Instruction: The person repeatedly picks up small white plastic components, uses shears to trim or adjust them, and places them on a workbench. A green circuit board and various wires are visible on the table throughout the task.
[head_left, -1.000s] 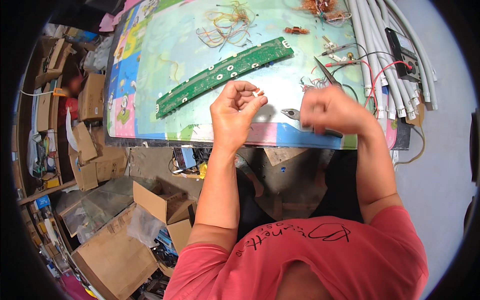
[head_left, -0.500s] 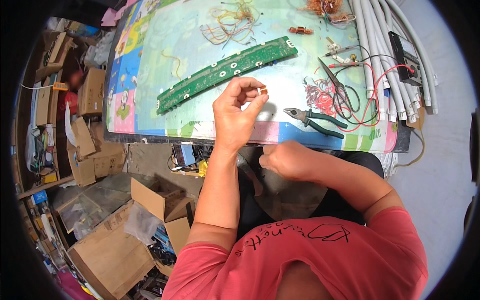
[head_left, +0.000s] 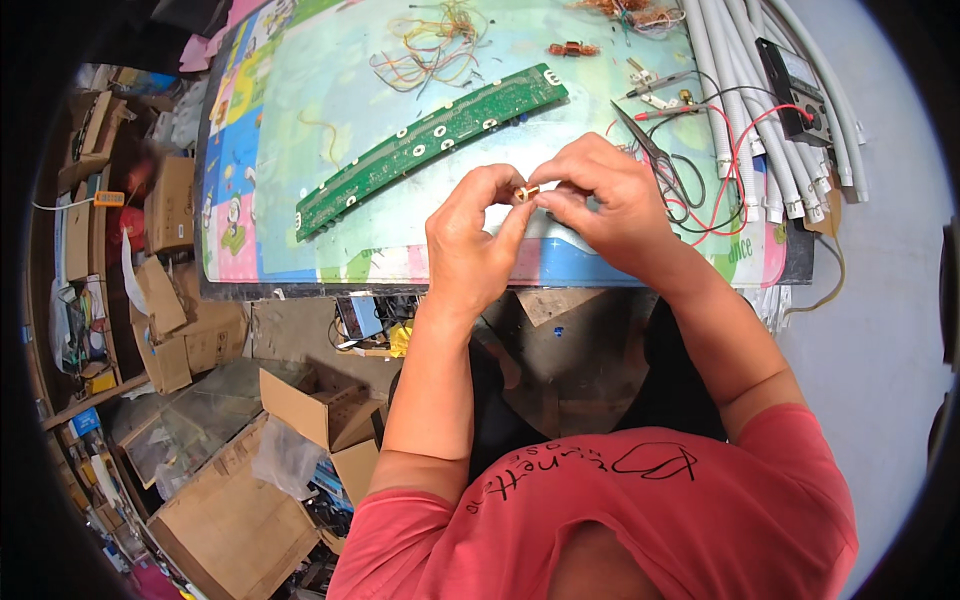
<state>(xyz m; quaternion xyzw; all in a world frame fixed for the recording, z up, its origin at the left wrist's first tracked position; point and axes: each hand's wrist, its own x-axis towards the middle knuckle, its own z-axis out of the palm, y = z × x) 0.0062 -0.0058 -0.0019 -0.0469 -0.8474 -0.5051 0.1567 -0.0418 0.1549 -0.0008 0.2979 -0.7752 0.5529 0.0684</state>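
Note:
My left hand pinches a small copper-coloured part between thumb and fingertips. My right hand has its thumb and fingers closed at the same part from the right. Beyond my hands lies a long green circuit board with white-ringed holes. Black-handled scissors lie right of my right hand, which hides the pliers. Test probes with red and black leads rest nearby. A wire-wound copper part sits behind the board, near a tangle of thin coloured wires.
A printed mat covers the table. White tubes and a dark meter lie at the right, more copper wire at the back. Wooden shelving with cardboard boxes stands left, an open carton and flat cardboard lie low left.
My right hand dropped to the table's front edge, then rose to meet my left hand at the small part, covering the pliers. My left hand keeps its pinch.

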